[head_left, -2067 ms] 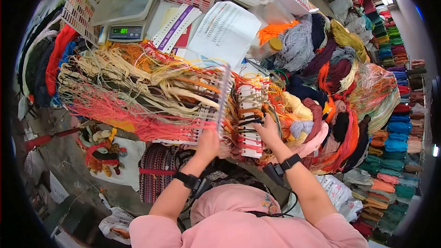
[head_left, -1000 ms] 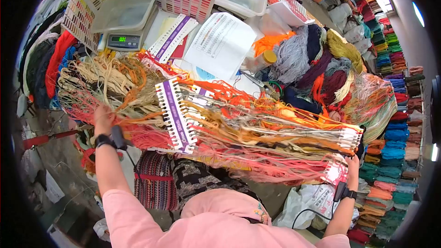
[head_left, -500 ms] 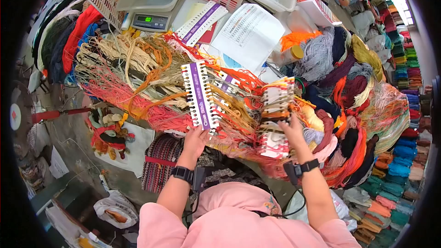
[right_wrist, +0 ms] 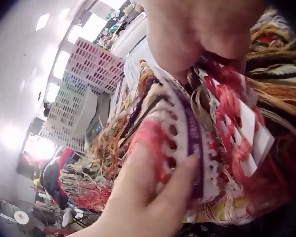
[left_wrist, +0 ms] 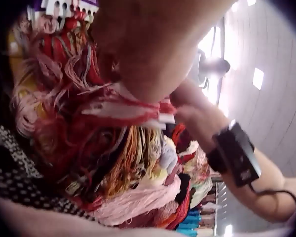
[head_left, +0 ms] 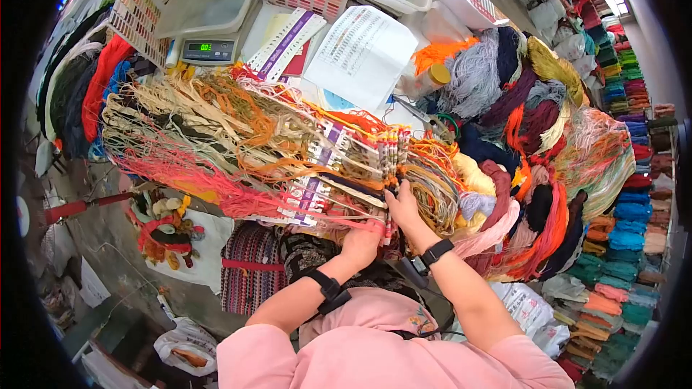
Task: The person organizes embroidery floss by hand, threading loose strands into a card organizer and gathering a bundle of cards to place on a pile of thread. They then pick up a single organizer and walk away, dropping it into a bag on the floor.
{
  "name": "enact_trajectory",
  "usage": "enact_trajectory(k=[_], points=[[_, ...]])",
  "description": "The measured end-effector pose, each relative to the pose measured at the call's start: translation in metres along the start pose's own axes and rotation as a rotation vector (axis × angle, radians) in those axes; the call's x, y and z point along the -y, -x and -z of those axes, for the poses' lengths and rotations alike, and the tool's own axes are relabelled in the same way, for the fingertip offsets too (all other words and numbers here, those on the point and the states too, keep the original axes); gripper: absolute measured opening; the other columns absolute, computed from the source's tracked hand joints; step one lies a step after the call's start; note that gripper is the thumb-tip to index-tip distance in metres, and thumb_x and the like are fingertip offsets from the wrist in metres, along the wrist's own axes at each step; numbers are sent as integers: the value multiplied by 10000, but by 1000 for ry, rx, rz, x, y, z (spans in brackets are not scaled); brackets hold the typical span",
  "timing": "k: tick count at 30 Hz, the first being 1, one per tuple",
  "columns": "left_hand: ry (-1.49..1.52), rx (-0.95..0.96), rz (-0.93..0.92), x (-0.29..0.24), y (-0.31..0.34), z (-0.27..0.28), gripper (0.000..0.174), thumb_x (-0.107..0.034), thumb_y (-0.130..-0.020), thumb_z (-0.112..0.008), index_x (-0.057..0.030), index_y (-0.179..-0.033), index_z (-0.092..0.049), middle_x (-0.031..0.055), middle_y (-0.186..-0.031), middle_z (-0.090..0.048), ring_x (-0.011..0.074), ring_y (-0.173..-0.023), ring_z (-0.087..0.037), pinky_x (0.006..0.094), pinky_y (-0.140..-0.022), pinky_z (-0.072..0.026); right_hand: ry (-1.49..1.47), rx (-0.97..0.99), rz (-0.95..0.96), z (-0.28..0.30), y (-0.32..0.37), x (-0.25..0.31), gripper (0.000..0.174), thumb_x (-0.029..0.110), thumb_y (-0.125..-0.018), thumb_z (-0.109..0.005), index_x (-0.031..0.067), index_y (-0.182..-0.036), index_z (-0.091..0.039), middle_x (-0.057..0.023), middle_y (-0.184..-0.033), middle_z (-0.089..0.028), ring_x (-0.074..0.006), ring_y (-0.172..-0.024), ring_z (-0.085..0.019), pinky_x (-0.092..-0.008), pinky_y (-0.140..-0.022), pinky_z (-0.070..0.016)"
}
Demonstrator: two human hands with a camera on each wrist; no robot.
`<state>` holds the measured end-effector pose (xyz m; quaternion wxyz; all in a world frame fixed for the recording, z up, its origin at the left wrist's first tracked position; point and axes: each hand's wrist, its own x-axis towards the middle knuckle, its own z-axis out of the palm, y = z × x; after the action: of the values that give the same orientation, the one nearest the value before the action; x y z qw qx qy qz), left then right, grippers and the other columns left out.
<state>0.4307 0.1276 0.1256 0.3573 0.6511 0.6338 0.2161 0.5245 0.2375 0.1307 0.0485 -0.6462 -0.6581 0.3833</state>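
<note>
In the head view, the right hand (head_left: 404, 205) grips a stack of white thread cards (head_left: 393, 151) standing on edge, wound with coloured strands. Close beside its lower end, the left hand (head_left: 360, 246) is among pink threads. The right wrist view shows the left hand (right_wrist: 143, 197) pinching a holed card with a purple strip (right_wrist: 193, 133), its fingers behind pink thread. There the right hand (right_wrist: 202, 34) holds cards looped with red thread (right_wrist: 229, 111). In the left wrist view the left hand (left_wrist: 143, 49) hides much of a red-threaded card (left_wrist: 123, 111).
Long beige, orange and pink strands (head_left: 180, 122) cover the table's left part. Behind them are a scale (head_left: 209, 50), a printed sheet (head_left: 360, 54) and a plastic tray (head_left: 209, 3). Thick yarn bundles (head_left: 472, 72) lie to the right. A jar with a yellow lid (head_left: 438, 74) stands between.
The hands were wide apart one second ago, with strands stretched between them. The right hand has since come back leftward, and the left hand has moved right, close beside it. The head view has shifted.
</note>
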Motion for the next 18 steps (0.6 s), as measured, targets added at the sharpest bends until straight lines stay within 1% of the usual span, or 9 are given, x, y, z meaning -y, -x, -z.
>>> enact_trajectory(k=[2, 8, 9, 10, 11, 12, 13, 16, 18], points=[[18, 13, -2, 3, 2, -8, 209, -50, -653, -523, -30, -861, -502, 143, -826, -516, 317, -763, -542, 404, -634, -446, -242, 28, -68, 0, 4, 1, 569, 295, -763, -546, -64, -1114, -279, -274, -754, -547, -425, -727, -538, -438, -655, -416], [84, 52, -390, 33, -7, 1, 329, -88, -661, -527, -43, -982, -475, 158, -880, -529, 351, -802, -529, 416, -673, -442, -9, -16, 90, 3, -1, -35, 531, 291, -690, -603, -45, -1014, -349, -242, -717, -548, -386, -700, -550, -426, -639, -416], [158, 235, -232, 32, -21, 23, 284, -115, -680, -527, -46, -955, -516, 172, -857, -558, 344, -786, -538, 403, -673, -451, -28, -6, 55, 16, 1, -28, 456, 262, -669, -609, -19, -951, -387, -232, -711, -548, -373, -702, -550, -422, -634, -417], [-97, 361, -240, 32, -40, 47, 193, -129, -693, -531, -28, -855, -559, 173, -810, -580, 322, -743, -555, 399, -661, -458, 25, 42, 38, 32, 3, -22, 457, 256, -664, -615, -9, -973, -406, -222, -709, -552, -361, -698, -552, -413, -628, -420], [-243, 451, 40, 43, -61, 46, 162, -142, -691, -548, -12, -784, -581, 162, -815, -590, 301, -729, -568, 392, -656, -463, -12, 73, 19, 50, 11, -18, 454, 238, -668, -614, -11, -992, -415, -215, -753, -559, -346, -727, -557, -390, -645, -425], [31, 108, -31, 66, -95, 55, 188, -149, -715, -538, -8, -833, -580, 154, -832, -594, 291, -762, -577, 387, -656, -466, -3, 19, 203, 68, 18, -25, 505, 215, -673, -614, -15, -1070, -403, -219, -841, -562, -332, -793, -557, -365, -691, -425], [-78, -19, -120, 86, -107, 71, 187, -151, -718, -538, -10, -834, -581, 152, -832, -595, 287, -765, -577, 382, -659, -467, 52, 35, 92, 95, 30, -20, 541, 190, -678, -610, -20, -1124, -387, -216, -934, -555, -310, -862, -550, -351, -748, -420], [-598, -63, -70, 132, -120, 145, 182, -157, -728, -537, -16, -835, -582, 145, -833, -598, 277, -775, -579, 364, -668, -468, 82, -15, 138, 181, 52, -69, 574, 113, -666, -588, -32, -1173, -360, -158, -1008, -542, -225, -842, -545, -310, -742, -427], [-833, -59, 4, 163, -103, 197, 179, -161, -734, -536, -21, -836, -583, 141, -833, -600, 270, -782, -580, 353, -674, -470, -104, -140, -137, 240, 73, -77, 502, -6, -635, -534, 4, -1124, -419, -67, -1024, -517, -161, -930, -495, -269, -805, -378]])
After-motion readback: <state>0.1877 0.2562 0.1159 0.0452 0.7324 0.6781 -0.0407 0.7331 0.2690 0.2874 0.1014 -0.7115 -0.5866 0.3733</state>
